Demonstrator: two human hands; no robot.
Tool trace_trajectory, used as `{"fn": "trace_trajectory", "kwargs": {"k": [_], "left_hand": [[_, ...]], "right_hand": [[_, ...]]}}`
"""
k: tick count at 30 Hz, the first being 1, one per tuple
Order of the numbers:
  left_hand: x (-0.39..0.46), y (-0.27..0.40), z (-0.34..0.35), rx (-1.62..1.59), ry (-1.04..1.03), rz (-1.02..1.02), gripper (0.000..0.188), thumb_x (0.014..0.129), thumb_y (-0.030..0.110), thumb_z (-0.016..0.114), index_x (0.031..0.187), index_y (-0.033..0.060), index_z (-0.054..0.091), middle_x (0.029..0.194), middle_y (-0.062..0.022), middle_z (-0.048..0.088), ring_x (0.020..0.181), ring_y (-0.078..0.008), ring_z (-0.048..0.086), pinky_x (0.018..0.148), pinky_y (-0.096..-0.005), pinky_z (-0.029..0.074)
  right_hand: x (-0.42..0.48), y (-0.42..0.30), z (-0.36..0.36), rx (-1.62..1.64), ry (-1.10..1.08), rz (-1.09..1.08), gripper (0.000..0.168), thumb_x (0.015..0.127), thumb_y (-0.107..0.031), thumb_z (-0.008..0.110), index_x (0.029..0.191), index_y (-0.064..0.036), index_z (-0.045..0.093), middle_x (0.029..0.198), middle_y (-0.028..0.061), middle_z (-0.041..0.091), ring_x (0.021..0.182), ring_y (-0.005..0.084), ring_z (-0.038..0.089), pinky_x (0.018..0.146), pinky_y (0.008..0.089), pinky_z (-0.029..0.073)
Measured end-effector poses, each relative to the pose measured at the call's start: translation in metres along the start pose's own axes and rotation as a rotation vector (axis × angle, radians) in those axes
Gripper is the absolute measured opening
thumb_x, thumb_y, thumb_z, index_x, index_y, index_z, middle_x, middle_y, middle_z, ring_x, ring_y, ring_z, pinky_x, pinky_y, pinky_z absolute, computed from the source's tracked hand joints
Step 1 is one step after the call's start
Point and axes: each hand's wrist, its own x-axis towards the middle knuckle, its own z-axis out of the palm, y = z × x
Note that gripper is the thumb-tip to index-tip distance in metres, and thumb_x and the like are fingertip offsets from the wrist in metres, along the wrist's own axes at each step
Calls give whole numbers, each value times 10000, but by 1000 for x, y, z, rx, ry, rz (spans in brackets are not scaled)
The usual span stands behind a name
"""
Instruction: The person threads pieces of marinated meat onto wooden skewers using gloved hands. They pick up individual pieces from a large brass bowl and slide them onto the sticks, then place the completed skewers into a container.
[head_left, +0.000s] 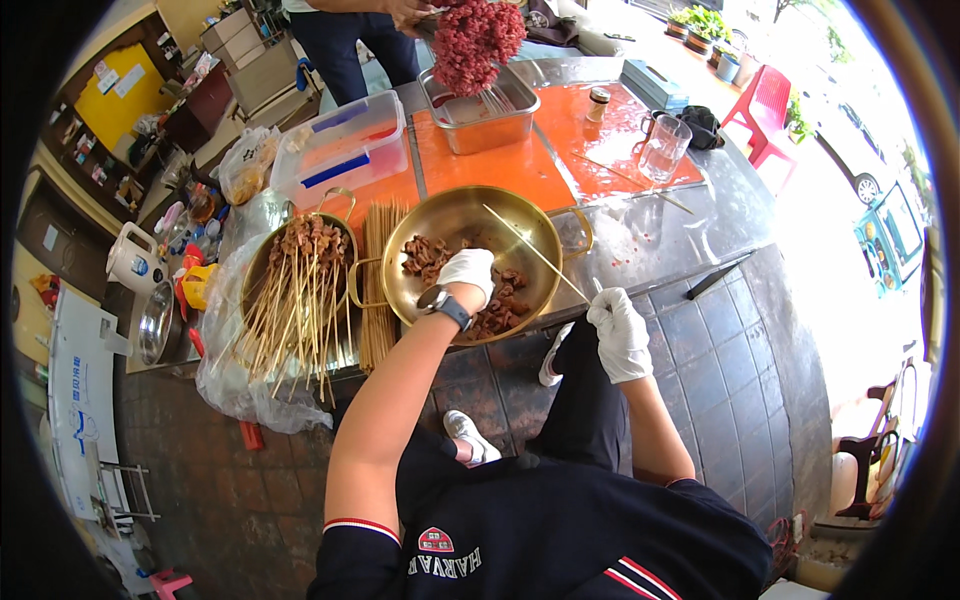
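My left hand (468, 271), in a white glove with a watch at the wrist, reaches down into a wide brass-coloured pan (480, 206) among pieces of brown meat (504, 307). Its fingertips are hidden, so whether it grips a piece I cannot tell. At the pan's right, my gloved right hand (621, 334) is closed around the lower end of a bare bamboo skewer (536, 253), which slants up over the pan. A bundle of bamboo skewers (375, 300) lies left of the pan. Beyond that, a second two-handled pan (252, 274) holds many meat-loaded skewers (304, 251).
Across the table, a person's hand (409, 15) holds a bunch of red meat skewers (480, 45) over a steel tray (487, 135). A lidded plastic box (341, 150), a glass mug (664, 148), a small jar (598, 105) and loose skewers (630, 180) are nearby. Plastic film (225, 375) hangs over the edge.
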Motion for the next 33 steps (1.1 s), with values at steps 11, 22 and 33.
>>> {"fn": "trace_trajectory", "kwargs": {"k": [11,22,33], "left_hand": [[-52,-29,-43,-2129,-10,-148,71,854,25,521,909,-5,555,917,-131,606,873,-241,608,768,-292,536],[-50,-31,-26,-2319,233,-227,143,838,82,568,943,-8,535,914,-114,587,900,-217,589,836,-303,520],[-50,-30,-17,-2318,337,-270,109,798,76,624,888,23,592,857,-82,617,815,-198,609,750,-270,539]], "right_hand": [[-23,-31,15,-57,-93,-50,297,824,23,472,1063,-85,613,694,14,562,405,90,520,349,230,411],[-28,-48,14,-294,-69,-169,266,789,-17,534,1025,-91,630,712,64,600,548,159,594,498,256,454],[-29,-43,20,-373,-109,-88,244,781,-65,583,1004,-140,645,808,87,643,704,226,624,615,291,484]]}}
